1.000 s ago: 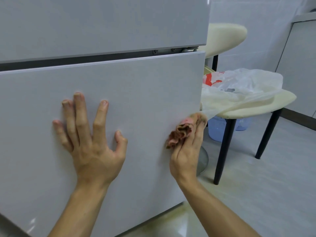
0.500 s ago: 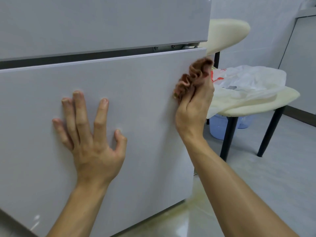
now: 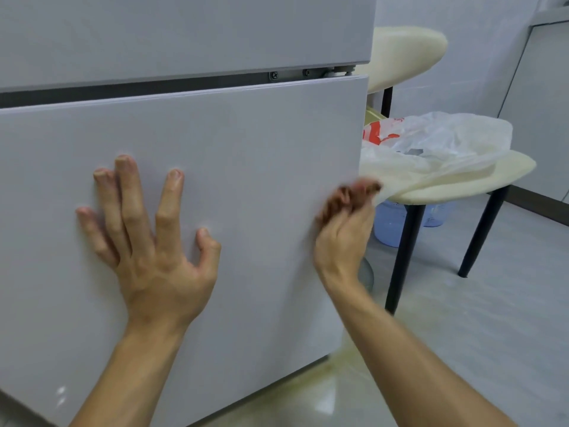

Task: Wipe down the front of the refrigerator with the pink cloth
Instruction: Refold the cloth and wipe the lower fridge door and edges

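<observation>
**Wiping Close to the Edge**

The pink cloth was on the lower door of the refrigerator, right by its right edge; it looked blurry. I think it could have slid off that edge and missed the door, because it was so close; it might have bumped the plastic bag on the chair nearby. My right hand had its fingers curled round the scrunched cloth, which stuck out above them; my left hand lay flat on the door, fingers spread, holding nothing.
</observation>
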Demonstrator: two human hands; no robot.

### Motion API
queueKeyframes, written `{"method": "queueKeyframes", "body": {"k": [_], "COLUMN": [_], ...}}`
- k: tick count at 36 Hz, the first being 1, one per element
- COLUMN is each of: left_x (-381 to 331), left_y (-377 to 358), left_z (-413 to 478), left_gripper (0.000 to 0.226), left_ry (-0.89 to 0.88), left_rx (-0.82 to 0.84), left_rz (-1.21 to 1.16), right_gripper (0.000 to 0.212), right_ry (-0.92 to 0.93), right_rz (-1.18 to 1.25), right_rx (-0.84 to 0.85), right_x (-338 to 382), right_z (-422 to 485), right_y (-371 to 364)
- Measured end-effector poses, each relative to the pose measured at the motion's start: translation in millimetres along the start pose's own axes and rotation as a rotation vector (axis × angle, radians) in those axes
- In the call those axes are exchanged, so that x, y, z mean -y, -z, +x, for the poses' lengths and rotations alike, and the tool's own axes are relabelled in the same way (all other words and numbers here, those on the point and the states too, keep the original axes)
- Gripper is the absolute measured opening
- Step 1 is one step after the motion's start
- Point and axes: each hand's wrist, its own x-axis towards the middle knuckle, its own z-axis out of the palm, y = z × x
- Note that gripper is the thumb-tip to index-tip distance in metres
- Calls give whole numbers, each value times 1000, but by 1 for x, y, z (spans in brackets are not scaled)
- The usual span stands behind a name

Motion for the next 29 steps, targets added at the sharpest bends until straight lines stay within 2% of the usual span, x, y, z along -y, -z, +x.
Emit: {"method": "queueKeyframes", "body": {"k": [4,7,11,16,20,24,27,29], "left_x": [1,2,4,3,1,1,3,5], "left_y": [0,2,3,2,1,1,3,3], "left_z": [0,0,1,0,0,0,0,0], "left_gripper": [72,73,73,75,74,74,74,73], "left_ry": [-8,-8,-19,-26,-12,-11,-13,-20], "left_rx": [23,38,62,58,47,45,49,51], "left_rz": [5,8,18,23,27,26,16,9], "right_gripper": [54,63,56,44,31,15,19,21], "right_ry": [135,234,318,194,132,-14,2,16], "right_rz": [12,30,40,30,-59,-210,-316,-311], "right_rx": [-2,20,-73,-151,-11,158,249,236], "right_x": [87,105,74,17,-36,-89,-101,-92], "right_z": [50,63,51,12,-27,-57,-62,-57], "right_y": [-5,-1,-9,-12,7,37,52,53]}}
